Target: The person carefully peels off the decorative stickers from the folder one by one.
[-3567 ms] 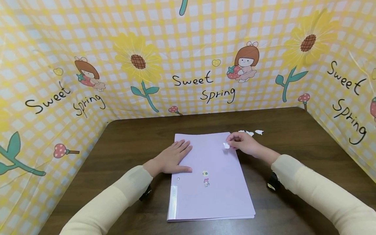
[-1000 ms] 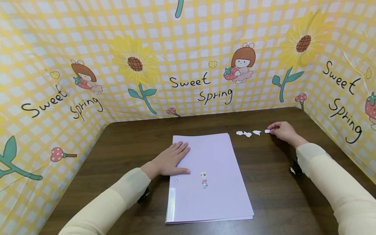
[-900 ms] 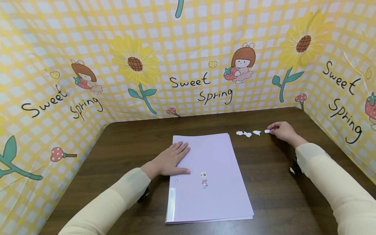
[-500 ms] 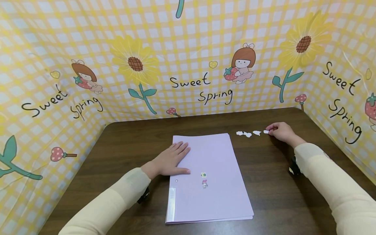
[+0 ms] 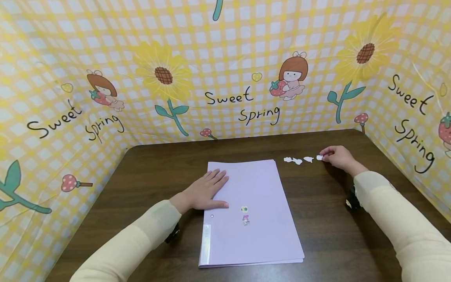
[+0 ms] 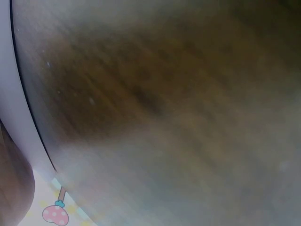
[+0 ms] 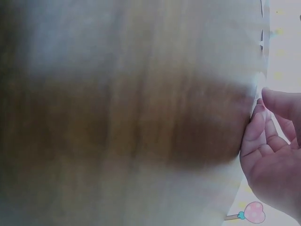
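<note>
A lilac folder [image 5: 253,188] lies on the brown table, with a small green-and-yellow sticker [image 5: 244,209] and a pink-hooded character sticker [image 5: 246,220] on its cover. My left hand [image 5: 208,192] rests flat on the folder's left side, fingers spread. At the far right of the table, my right hand [image 5: 339,157] pinches a small white paper piece [image 5: 319,158] between thumb and fingertips, low over the tabletop. Left of it lie three similar white paper pieces [image 5: 297,161] in a row. In the right wrist view the curled fingers [image 7: 256,127] are seen close to the table.
The table [image 5: 158,172] is dark wood grain. A yellow-and-white checked cloth [image 5: 225,51] with printed flowers and figures surrounds it at the back and sides. A clear label strip [image 5: 206,244] runs along the folder's lower left edge. Dark wrist devices [image 5: 353,198] sit below the sleeves.
From above the folder's upper right corner, my right hand has moved right with the white paper piece, to the end of the row. It barely shifts in the last second. My left hand stays put.
</note>
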Action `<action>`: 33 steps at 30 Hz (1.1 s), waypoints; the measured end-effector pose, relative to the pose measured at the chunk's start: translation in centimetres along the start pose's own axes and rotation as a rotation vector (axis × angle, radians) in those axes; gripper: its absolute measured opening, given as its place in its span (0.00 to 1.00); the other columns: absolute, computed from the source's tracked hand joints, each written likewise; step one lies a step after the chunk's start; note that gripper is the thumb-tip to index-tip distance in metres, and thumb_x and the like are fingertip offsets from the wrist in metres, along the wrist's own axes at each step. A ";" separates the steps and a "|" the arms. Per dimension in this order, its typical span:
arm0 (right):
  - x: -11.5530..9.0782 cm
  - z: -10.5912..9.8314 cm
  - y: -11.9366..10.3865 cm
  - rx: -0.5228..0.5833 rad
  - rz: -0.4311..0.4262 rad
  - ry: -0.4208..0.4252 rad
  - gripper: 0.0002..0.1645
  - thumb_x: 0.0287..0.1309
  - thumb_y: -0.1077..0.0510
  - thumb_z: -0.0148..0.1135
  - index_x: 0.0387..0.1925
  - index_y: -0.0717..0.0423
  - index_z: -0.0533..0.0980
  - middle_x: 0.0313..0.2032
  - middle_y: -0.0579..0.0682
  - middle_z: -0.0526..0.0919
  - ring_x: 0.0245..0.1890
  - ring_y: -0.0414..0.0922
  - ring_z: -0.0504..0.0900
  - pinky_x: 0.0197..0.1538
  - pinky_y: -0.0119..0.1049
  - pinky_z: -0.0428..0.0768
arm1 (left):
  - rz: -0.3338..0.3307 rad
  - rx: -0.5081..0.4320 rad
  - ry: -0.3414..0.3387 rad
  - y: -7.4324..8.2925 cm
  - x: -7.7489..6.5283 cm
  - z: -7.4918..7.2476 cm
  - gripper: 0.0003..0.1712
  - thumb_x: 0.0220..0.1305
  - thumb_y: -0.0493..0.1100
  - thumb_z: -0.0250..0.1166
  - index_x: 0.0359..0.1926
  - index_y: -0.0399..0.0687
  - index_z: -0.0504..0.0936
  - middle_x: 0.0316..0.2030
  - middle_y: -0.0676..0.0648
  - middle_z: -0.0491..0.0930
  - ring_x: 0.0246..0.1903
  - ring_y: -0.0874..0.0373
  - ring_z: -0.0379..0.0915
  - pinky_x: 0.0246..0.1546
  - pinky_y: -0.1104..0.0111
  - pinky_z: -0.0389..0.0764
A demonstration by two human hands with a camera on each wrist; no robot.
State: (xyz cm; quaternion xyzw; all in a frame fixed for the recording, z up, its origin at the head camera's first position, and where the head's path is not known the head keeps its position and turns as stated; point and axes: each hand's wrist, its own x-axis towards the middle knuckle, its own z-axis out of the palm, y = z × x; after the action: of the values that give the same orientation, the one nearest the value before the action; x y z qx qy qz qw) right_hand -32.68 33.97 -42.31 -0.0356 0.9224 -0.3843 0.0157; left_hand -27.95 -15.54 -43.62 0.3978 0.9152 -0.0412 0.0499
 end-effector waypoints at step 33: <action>-0.4 0.3 -1.9 0.110 0.018 -0.031 0.19 0.68 0.63 0.56 0.55 0.72 0.71 0.45 0.63 0.77 0.42 0.52 0.78 0.39 0.36 0.78 | -0.004 -0.013 -0.001 0.1 -0.1 -0.2 0.58 0.60 0.81 0.40 0.77 0.46 0.46 0.76 0.44 0.40 0.74 0.47 0.31 0.71 0.57 0.35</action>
State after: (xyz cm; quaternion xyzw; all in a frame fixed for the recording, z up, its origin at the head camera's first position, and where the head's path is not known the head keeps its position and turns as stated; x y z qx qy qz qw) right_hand -32.14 32.43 -41.20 -0.0323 0.8998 -0.4337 0.0351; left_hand -27.83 -15.51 -43.42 0.3958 0.9161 -0.0356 0.0529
